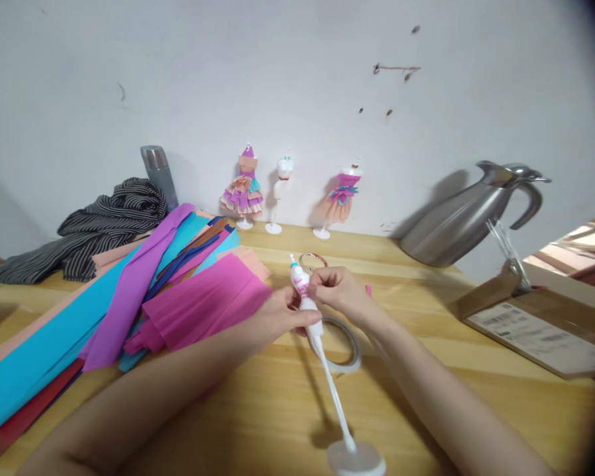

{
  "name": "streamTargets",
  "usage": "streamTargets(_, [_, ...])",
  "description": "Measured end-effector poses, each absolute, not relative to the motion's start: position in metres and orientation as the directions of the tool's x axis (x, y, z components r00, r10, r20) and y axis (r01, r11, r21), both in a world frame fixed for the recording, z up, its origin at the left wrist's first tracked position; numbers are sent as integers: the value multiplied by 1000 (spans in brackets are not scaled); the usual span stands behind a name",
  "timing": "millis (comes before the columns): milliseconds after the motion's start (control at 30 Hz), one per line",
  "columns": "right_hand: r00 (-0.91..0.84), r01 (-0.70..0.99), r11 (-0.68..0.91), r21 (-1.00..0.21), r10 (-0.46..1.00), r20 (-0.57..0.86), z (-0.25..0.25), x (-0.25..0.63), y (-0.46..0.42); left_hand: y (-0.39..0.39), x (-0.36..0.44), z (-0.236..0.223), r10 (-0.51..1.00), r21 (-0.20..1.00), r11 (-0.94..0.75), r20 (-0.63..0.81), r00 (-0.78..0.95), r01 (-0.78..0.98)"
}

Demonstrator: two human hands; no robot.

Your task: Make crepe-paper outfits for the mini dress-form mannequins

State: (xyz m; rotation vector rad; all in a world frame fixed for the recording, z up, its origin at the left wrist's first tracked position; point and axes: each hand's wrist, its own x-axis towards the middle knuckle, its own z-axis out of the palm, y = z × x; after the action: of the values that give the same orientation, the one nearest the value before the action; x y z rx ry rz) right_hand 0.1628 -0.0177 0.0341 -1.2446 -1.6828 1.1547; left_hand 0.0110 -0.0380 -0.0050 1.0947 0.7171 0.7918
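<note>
Both arms reach in, and the left hand (279,311) wraps its fingers round the mannequin (316,328), tilted above the surface (248,410)! Right hand (341,292) curls in at the chest; whether its fingers pinch anything, I cannot tell. Grips cover the torso; the tape roll (356,359) is part-hidden.

Just running one head-worn cam, basically POV. Looking out from above the near side of the desk (258,416), facing forward and tipped down, toward the pale wall (297,66) at the back. Sitting pretty close to the fingers (322,284) at about mid-frame, and catching both forearms (178,383) from the bottom edge up. Super wide too, going dark and rounded at the right-hand corners.
</note>
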Motion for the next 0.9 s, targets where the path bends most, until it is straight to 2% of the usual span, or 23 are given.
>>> streamTargets(133, [-322,21,-51,-998,945,-55,38,167,-15,-36,5,-6,781,838,374,-53,623,-398])
streamTargets(233, [-299,-114,-80,-990,953,-42,43,174,-12,-32,1,-6,732,741,441,29,680,-507])
streamTargets(333, [-232,-106,-43,-993,973,-17,47,182,-8,-29,-1,-5,708,684,465,93,700,-562])
streamTargets(433, [-189,-77,-16,-997,982,-1,48,186,-6,-28,-1,-6,755,661,450,77,651,-601])
streamTargets(600, [-72,-28,39,-999,997,40,46,194,4,-27,-4,1,734,658,471,76,675,-587])
streamTargets(733, [70,-67,102,-993,993,97,48,211,16,-27,-6,10,695,688,465,106,711,-558])
streamTargets(833, [45,-67,127,-990,991,124,52,218,16,-27,-5,9,735,703,420,107,669,-574])
streamTargets(900, [-14,17,197,-980,980,197,56,216,9,-27,-3,5,778,714,382,94,621,-587])
